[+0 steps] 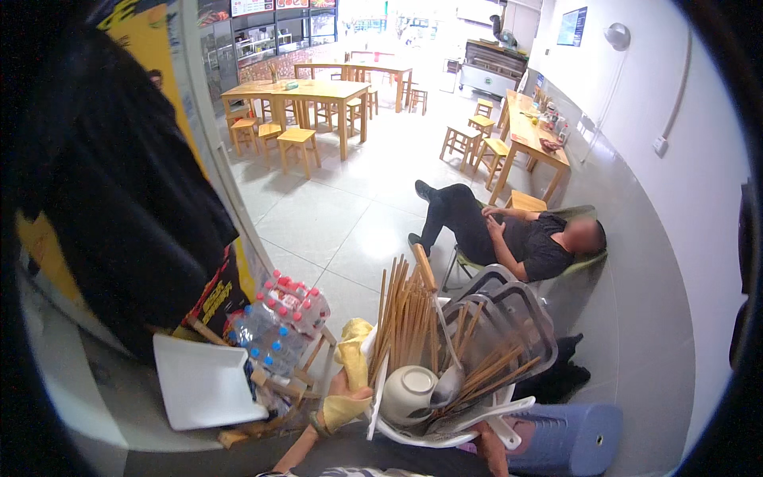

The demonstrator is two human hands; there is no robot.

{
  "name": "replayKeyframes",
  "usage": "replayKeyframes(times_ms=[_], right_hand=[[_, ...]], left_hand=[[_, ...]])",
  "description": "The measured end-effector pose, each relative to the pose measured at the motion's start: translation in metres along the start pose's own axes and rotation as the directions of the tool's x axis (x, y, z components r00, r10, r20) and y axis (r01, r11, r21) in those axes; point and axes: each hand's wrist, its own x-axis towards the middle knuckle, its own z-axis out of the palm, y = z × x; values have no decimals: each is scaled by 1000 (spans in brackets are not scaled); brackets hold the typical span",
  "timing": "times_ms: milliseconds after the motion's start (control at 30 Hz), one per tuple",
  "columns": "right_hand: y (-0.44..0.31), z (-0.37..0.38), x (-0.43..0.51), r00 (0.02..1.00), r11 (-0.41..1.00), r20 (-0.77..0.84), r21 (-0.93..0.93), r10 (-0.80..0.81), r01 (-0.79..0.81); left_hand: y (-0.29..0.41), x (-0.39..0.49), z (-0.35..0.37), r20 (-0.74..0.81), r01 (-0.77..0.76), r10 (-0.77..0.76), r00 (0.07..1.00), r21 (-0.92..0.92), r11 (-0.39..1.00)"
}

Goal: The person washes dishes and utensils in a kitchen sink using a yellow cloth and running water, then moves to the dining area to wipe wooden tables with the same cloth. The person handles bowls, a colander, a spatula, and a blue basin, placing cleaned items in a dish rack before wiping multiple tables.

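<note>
A white basin (411, 439) is held up before my body, heaped with tableware. My left hand (349, 390) grips its left rim together with a yellow cloth (356, 352). My right hand (492, 444) is at the right rim, its fingers largely hidden by the basin and utensils. Many wooden chopsticks (405, 304) stand inside, and more lie slanted at the right. A pale bowl (408, 393) rests upside down at the front. Beside it leans a metal ladle (448, 384) with a wooden handle. Clear plastic containers (506, 322) fill the back right; a white plastic utensil (495, 411) crosses the front rim.
A person (506, 232) reclines in a green chair (587, 211) ahead on the right. Shrink-wrapped bottles (280, 322) and a white stool-like plastic piece (202, 381) stand left. A blue-grey plastic stool (572, 438) is close right. Wooden tables (322, 89) and stools (298, 136) stand further off.
</note>
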Motion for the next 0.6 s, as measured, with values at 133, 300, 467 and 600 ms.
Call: replayKeyframes(times_ms=[133,300,467,600], right_hand=[[-75,22,114,1000,993,-1,-115,2,-2],[-189,79,248,998,997,64,-77,-2,7],[-285,155,373,976,989,218,-134,-25,55],[-339,225,465,958,982,283,-169,-33,84]], left_hand=[[-11,122,11,-55,-37,34,998,-47,998],[10,254,-4,-279,-47,52,959,24,999],[26,367,-42,-401,32,-11,916,46,998],[15,468,-79,-413,113,-146,899,-102,988]])
